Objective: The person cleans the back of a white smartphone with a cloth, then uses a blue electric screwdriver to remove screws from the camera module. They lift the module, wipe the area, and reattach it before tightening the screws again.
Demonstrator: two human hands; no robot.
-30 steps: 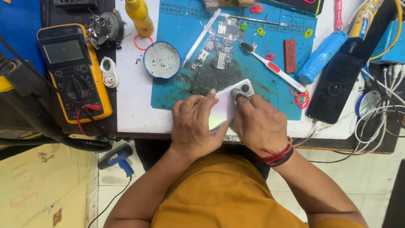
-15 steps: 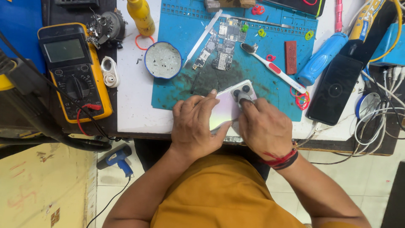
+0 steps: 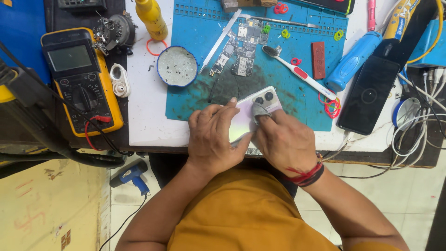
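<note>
Left hand (image 3: 211, 139) lies flat, pinning the pale phone (image 3: 253, 114) on the blue mat (image 3: 306, 88) at the surface edge to steady it. Right hand (image 3: 283, 142) pinches a grey cloth (image 3: 260, 110) against its camera end.

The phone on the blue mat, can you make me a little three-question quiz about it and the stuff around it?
1. True or false: the left hand rests on the phone.
2. What does the right hand press on the phone's back? A) a grey cloth B) a toothbrush C) a red ring
3. Which tool lies left of the round tin, on the dark mat?

Key
1. True.
2. A: the grey cloth sits under the fingers, just below the camera lenses.
3. The yellow multimeter.
</note>
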